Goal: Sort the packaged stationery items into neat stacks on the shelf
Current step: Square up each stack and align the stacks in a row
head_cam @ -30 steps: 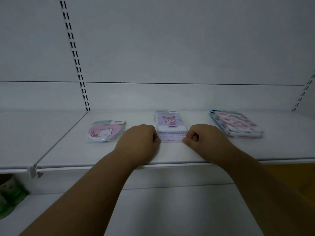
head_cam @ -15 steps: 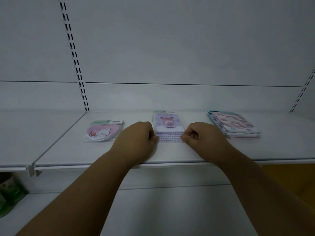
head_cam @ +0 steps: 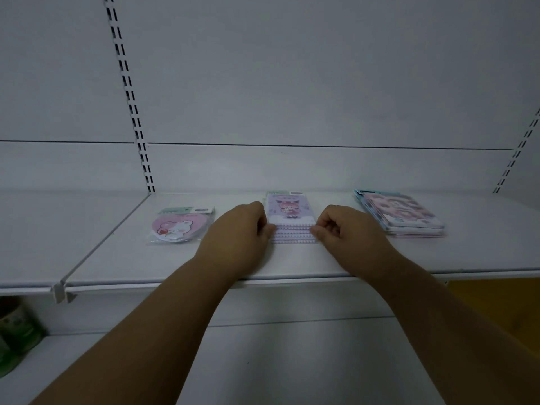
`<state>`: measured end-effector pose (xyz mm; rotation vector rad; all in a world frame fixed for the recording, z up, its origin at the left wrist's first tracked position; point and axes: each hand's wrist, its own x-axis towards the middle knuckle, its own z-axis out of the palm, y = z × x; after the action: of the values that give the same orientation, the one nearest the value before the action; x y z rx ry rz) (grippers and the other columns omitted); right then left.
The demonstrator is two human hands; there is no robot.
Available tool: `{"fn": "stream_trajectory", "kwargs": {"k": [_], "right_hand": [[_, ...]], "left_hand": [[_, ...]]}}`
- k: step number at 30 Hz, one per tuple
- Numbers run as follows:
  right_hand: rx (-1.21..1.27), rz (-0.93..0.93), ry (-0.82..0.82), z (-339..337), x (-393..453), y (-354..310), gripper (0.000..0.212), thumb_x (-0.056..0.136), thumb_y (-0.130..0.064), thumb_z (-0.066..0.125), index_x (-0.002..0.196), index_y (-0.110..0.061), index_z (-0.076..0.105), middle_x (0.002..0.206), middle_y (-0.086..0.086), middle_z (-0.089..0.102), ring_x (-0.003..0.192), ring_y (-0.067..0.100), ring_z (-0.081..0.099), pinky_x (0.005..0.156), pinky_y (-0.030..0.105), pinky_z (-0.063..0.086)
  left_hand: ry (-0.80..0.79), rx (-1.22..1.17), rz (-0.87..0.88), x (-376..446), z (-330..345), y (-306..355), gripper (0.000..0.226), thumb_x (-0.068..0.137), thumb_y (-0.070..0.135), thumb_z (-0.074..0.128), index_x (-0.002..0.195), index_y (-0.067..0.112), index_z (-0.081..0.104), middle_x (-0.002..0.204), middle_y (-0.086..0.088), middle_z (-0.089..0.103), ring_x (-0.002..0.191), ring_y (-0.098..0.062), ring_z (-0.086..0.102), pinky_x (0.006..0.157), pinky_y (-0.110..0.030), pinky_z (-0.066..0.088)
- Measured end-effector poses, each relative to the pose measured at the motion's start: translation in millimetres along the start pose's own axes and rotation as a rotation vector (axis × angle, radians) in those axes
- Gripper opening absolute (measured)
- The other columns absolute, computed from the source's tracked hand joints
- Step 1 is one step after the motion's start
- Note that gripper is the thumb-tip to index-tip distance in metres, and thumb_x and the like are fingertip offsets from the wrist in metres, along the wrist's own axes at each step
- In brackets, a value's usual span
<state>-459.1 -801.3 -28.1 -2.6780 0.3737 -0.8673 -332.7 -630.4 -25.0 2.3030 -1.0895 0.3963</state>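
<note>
Your left hand (head_cam: 239, 229) and right hand (head_cam: 347, 232) flank the purple stack (head_cam: 290, 220) of packaged notebooks, mid-shelf (head_cam: 117, 258), set back from the front edge. Both hands are curled, fingers folded in; left fingertips (head_cam: 270, 229) press the stack's left side, right fingertips (head_cam: 317, 230) its right side. Squeezing it from both sides, not lifting; the stack lies flat on the shelf.

Edges: lower packets in the purple stack fan toward the front edge, spiral bindings stepped out one under another. Top packet sits furthest back.

Left of your left hand: heart-shaped pink packet (head_cam: 175, 228), single, flat, just beside the knuckles, not touching as far as you can tell. Toward the right end: pink-and-blue stack (head_cam: 403, 214), several packets, slightly skewed, corners not flush, near your right wrist but apart.

Open room: bare shelf between all three groups and the front edge; wide bare strip behind them to the back wall (head_cam: 263, 83); more bare shelf past the pink-and-blue stack toward the right end. Left of the heart packet, the shelf's left edge meets a neighbouring shelf panel (head_cam: 43, 229).

Against a second ago: both hands have shifted a touch further back along the stack's sides, and the fanned lower edges look a little less spread. Heart packet and pink-and-blue stack lie as they did.
</note>
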Motion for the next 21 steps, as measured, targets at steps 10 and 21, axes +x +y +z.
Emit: {"fn": "stream_trajectory", "kwargs": {"k": [10,21], "right_hand": [[0.03,0.064,0.008,0.6,0.0,-0.1,0.019,0.088,-0.032,0.063,0.076,-0.018,0.06,0.058,-0.01,0.047,0.055,0.003,0.042,0.05,0.018,0.025],[-0.023,0.009,0.029,1.2,-2.1,-0.5,0.02,0.089,-0.032,0.061,0.075,-0.018,0.058,0.062,-0.011,0.046,0.059,0.002,0.043,0.054,0.016,0.026]], "left_hand": [[0.017,0.011,0.009,-0.9,0.5,1.3,0.022,0.094,0.036,0.057,0.08,0.021,0.05,0.07,0.011,0.045,0.064,-0.008,0.044,0.057,-0.027,0.031],[0.01,0.006,0.031,-3.1,1.6,-2.7,0.016,0.092,0.035,0.058,0.086,0.02,0.058,0.081,0.004,0.06,0.074,-0.014,0.054,0.065,-0.027,0.041]]}}
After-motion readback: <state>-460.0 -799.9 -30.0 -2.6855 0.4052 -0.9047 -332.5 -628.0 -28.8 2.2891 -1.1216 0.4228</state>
